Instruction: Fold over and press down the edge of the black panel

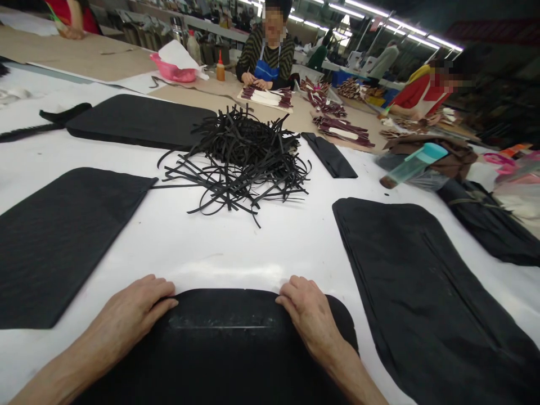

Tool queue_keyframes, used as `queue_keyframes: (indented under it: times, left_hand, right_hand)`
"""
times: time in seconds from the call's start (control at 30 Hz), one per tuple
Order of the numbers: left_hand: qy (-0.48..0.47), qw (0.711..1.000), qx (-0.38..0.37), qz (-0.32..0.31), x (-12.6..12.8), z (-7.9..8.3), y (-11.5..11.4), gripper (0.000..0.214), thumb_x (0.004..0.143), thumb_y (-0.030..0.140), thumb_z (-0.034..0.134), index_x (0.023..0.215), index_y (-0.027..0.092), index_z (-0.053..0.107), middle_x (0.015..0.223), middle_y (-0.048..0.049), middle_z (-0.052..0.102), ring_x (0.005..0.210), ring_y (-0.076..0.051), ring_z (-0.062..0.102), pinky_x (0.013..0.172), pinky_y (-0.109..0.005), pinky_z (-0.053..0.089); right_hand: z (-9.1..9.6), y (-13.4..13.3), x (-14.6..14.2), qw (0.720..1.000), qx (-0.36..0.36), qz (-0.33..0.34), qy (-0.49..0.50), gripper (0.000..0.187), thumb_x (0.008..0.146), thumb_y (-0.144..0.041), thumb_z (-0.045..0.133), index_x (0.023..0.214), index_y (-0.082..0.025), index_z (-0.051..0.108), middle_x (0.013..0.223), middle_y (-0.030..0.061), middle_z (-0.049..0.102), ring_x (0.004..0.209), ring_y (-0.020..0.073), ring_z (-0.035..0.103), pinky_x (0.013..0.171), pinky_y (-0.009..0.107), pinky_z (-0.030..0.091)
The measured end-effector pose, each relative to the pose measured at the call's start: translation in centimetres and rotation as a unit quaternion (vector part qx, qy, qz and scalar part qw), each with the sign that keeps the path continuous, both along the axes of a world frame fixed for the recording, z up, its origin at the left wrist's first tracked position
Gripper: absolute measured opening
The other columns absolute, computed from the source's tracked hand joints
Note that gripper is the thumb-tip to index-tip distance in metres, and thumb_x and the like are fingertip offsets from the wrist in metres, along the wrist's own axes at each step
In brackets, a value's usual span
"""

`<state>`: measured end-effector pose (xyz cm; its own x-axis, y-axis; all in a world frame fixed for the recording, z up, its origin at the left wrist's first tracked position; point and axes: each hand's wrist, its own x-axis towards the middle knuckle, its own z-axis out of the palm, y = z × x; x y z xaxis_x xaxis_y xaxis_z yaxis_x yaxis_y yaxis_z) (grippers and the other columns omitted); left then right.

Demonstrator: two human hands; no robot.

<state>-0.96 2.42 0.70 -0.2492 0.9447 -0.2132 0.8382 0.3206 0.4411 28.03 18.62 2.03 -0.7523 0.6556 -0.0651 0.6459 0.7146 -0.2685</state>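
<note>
Both hands, left (134,311) and right (306,311), palms down, fingers curled gripping the black panel's (223,349) far edge

My white table (236,247) carries a black panel (223,349) at six o'clock, black stacks at nine (59,242) and three (426,292), a tangle of black strips (240,157) at twelve, and a teal-capped bottle (413,163) at two.
</note>
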Motion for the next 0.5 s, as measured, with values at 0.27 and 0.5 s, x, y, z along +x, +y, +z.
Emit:
queue_keyframes:
  times: [0.27,0.5]
  left_hand:
    - [-0.055,0.998,0.038,0.018,1.0,-0.4,-0.2,0.025,0.088,0.039,0.038,0.073,0.022,0.049,0.079,0.0008,0.051,0.075,-0.016,0.053,0.068,-0.027,0.039]
    - [0.019,1.0,-0.008,0.008,2.1,-0.1,0.1,0.026,0.089,0.032,0.03,0.073,0.022,0.047,0.077,-0.001,0.053,0.074,-0.019,0.055,0.067,-0.031,0.039]
  right_hand:
    - [-0.7,0.4,-0.2,0.997,0.067,-0.011,0.044,0.016,0.092,-0.019,0.05,0.077,-0.021,0.056,0.084,0.0022,0.057,0.074,0.0178,0.051,0.069,0.03,0.037]
    - [-1.1,0.5,1.1,0.995,0.091,0.004,-0.028,0.021,0.094,-0.024,0.044,0.075,-0.022,0.054,0.076,0.002,0.056,0.067,0.0196,0.052,0.063,0.032,0.035]
